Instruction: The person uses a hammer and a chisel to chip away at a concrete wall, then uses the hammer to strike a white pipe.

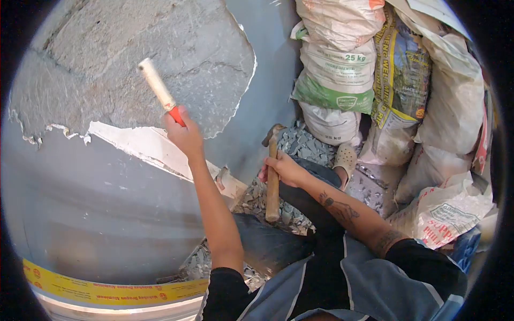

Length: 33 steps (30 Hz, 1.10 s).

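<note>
My left hand (184, 134) is closed around the red end of a chisel-like tool (158, 85) with a long cream shaft. Its far end points up and left, overlapping the bare grey cement patch (198, 69) of the wall in this view. Lower and to the right, my right hand (284, 168) grips a hammer (272, 198) by its wooden handle, just below the dark metal head. The hammer stands nearly upright in view, head at the top, over the floor's grey chips.
Grey paint (107, 198) surrounds the bare patch, with ragged edges and a white strip (134, 142). Broken chips (305, 147) litter the floor by my legs. Stacked filled sacks (337, 69) stand at the right, near a beige clog (345, 160). Yellow printed tape (123, 291) runs along the lower left.
</note>
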Tool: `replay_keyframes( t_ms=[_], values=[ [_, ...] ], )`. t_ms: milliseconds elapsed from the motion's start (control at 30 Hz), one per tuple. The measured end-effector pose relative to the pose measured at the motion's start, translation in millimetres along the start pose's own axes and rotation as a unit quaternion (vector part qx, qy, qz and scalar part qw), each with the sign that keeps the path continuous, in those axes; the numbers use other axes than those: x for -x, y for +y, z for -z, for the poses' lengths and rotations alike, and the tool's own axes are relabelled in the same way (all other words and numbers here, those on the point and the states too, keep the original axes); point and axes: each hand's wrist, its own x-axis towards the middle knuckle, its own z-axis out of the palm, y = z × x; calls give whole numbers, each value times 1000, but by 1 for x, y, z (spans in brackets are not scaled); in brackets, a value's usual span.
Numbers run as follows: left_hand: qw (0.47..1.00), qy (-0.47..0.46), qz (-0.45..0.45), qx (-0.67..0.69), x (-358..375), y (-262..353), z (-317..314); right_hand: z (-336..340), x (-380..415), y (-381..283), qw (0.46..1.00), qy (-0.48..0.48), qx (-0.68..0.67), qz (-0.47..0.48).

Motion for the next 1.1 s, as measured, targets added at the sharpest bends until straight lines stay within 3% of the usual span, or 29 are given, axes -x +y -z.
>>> replay_keyframes(
  t_ms=[100,167,200,267,367,500,567,600,667,767,867,1100],
  values=[
    [999,-49,-12,11,1,-1,-3,0,1,-2,1000,-3,-3,-14],
    [989,-70,-122,-42,1,-1,-7,-1,2,-3,1000,2,-5,-16],
    [989,-70,-121,-42,1,2,-6,-2,2,-4,1000,3,-4,-17],
    [957,-244,-16,-154,4,11,-6,-2,2,-4,1000,7,-13,-24],
    [930,-274,-49,-241,12,9,-15,1,-1,-2,1000,-6,-15,-24],
    [933,-275,-31,-230,18,8,-23,-2,1,-3,999,4,-24,-24],
    [938,-256,-117,-204,22,-2,-30,-1,1,-3,999,3,-23,-22],
    [938,-256,-116,-203,27,-8,-33,1,1,0,999,3,-23,-23],
    [935,-211,-244,-147,29,-12,-37,2,-1,-3,999,-37,22,-15],
    [927,-251,-220,-169,33,-6,-36,-5,6,-8,1000,2,27,-15],
    [945,-228,-142,-187,31,2,-35,-8,3,-8,1000,26,-4,-11],
    [969,-163,-104,-156,37,0,-38,-2,1,-5,1000,10,19,-16]
  ],
)
